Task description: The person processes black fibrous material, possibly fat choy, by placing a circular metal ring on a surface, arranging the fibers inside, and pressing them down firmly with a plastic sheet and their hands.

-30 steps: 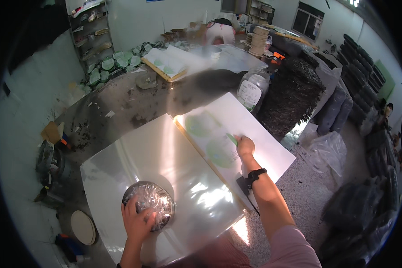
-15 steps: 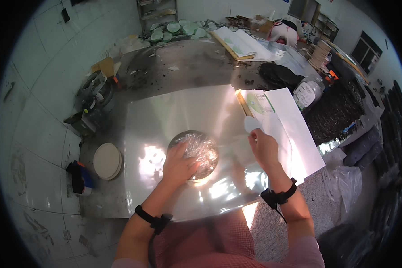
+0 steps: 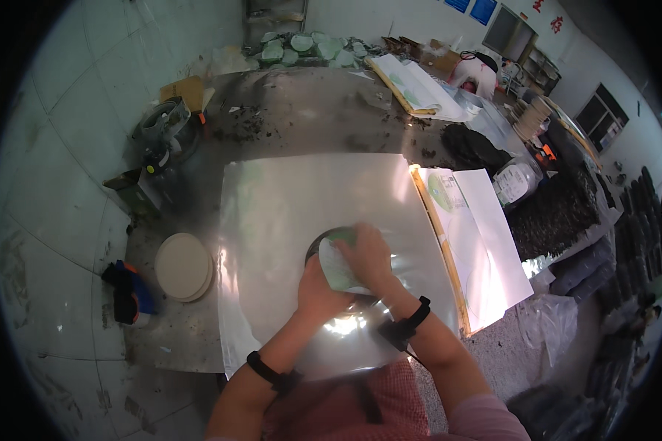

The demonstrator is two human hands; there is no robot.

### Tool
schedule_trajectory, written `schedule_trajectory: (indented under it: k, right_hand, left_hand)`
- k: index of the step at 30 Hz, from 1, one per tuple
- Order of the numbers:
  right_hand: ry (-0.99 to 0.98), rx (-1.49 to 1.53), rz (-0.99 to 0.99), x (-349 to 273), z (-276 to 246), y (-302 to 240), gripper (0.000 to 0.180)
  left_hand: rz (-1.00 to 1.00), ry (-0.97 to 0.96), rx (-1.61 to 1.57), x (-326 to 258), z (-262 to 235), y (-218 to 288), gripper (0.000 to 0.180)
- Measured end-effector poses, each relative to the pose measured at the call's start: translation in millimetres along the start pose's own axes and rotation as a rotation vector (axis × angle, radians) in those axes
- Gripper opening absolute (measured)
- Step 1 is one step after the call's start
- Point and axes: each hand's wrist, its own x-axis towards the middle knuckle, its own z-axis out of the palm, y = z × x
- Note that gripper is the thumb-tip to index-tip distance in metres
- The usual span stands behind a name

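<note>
A round green and white paper label point(image 3: 336, 266) lies over a round dish-like mould with a dark rim point(image 3: 313, 248). My right hand point(image 3: 369, 259) is closed on the label's right side, thumb on top. Against the mould's left and near side sits my left hand point(image 3: 321, 292); its fingers are hidden behind the label. Clear film inside the mould is covered from sight now. Beneath everything lies a shiny sheet point(image 3: 287, 206) on the metal table.
A wooden-edged stack of printed white sheets point(image 3: 485, 242) lies to the right. Pale round discs point(image 3: 184, 266) are at left, near a blue and black object point(image 3: 131, 294). Dark material point(image 3: 555, 220) and a clear jar point(image 3: 516, 182) stand right. A person point(image 3: 477, 75) bends far off.
My right hand has moved left from the sheet stack to the mould, bringing the round label over it. My left hand has shifted from atop the clear film to the mould's near left side.
</note>
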Motion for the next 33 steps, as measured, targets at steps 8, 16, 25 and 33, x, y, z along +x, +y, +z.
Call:
schedule_trajectory:
  k: [8, 16, 25, 33]
  right_hand:
    - [-0.276, -0.245, -0.344, -21.9, -17.2, 0.0, 0.063]
    - [-0.333, -0.356, -0.465, -13.6, 13.3, 23.1, 0.059]
    - [-0.327, -0.449, -0.699, -24.5, -3.7, 7.1, 0.059]
    - [-0.208, -0.254, -0.734, -30.2, -0.9, 2.1, 0.063]
  left_hand:
    - [0.131, 0.036, 0.149, 3.7, 18.2, -21.7, 0.048]
    - [0.36, 0.135, 0.255, -23.3, -37.4, -41.0, 0.056]
    - [0.256, -0.106, 0.485, -29.4, -15.5, -54.0, 0.058]
    - [-0.135, -0.13, -0.783, -29.9, 10.0, -79.8, 0.088]
